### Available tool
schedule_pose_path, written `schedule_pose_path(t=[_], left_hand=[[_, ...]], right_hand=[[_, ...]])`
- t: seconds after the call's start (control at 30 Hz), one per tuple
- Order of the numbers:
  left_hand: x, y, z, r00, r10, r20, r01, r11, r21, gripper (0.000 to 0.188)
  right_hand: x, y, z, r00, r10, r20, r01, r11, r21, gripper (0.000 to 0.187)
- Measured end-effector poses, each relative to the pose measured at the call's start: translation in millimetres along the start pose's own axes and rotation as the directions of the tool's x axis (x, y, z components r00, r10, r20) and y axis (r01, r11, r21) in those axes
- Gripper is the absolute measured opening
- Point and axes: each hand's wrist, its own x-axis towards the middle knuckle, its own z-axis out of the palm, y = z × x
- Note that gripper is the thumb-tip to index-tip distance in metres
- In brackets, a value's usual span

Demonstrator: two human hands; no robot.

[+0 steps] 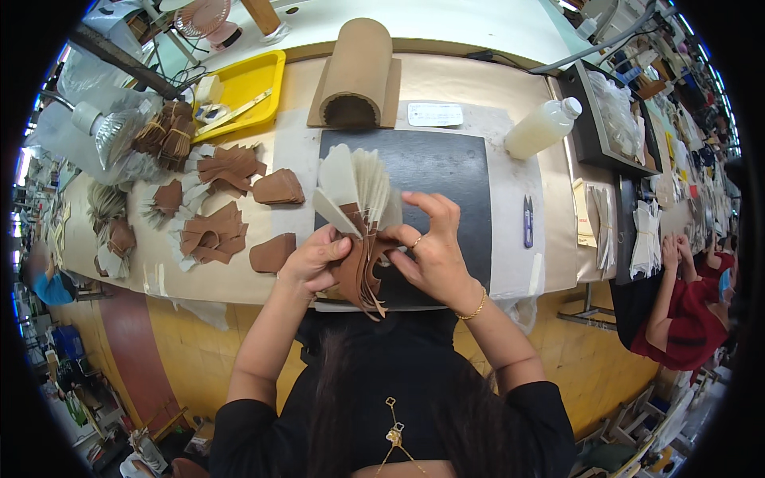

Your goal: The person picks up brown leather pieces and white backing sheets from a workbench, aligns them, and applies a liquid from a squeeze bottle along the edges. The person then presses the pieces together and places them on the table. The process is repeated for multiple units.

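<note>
A fanned bundle of brown leather pieces with pale, stiff ends (356,267) is held up over a black mat (454,175). My left hand (317,259) grips its left side, thumb over the brown part. On the other side, my right hand (434,247) pinches at the bundle's edge with thumb and fingers; its index finger is raised by a pale flap. The pale ends spread upward and the brown ends hang down toward me. Left of the mat lie small stacks of brown leather pieces (278,187) and more loose bundles (213,233).
A brown arched form (357,68) stands behind the mat. A yellow tray (267,92) is at back left, near a lamp (111,135). To the right are a plastic bottle (544,127), blue thread snips (527,221) and a black box (606,127). Another person (685,319) sits at far right.
</note>
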Motion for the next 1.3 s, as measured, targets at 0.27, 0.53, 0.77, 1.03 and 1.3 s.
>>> schedule_pose_path(t=[0.27,0.53,0.77,1.03,1.3], left_hand=[[22.1,-6.8,20.9,0.984,0.144,-0.102,-0.148,0.989,-0.031,0.049],[23.7,-7.2,26.2,0.993,0.116,0.006,-0.116,0.993,-0.035,0.044],[20.8,-16.0,42.7,0.977,-0.008,-0.213,0.062,0.967,0.245,0.062],[34.3,-14.0,39.4,0.977,-0.163,-0.139,0.196,0.943,0.27,0.056],[26.3,-28.8,34.5,0.945,-0.324,0.045,0.326,0.944,-0.052,0.056]], right_hand=[[-15.6,0.6,2.2,0.979,0.054,0.197,-0.083,0.987,0.141,0.045],[-24.3,11.8,7.0,0.985,0.163,-0.05,-0.143,0.95,0.279,0.024],[-11.2,26.9,-20.3,0.955,-0.068,-0.289,0.07,0.998,-0.003,0.026],[-12.2,25.0,-28.9,0.917,0.091,-0.39,-0.061,0.994,0.088,0.033],[-15.0,26.4,-36.7,0.799,0.382,-0.464,-0.169,0.883,0.437,0.019]])
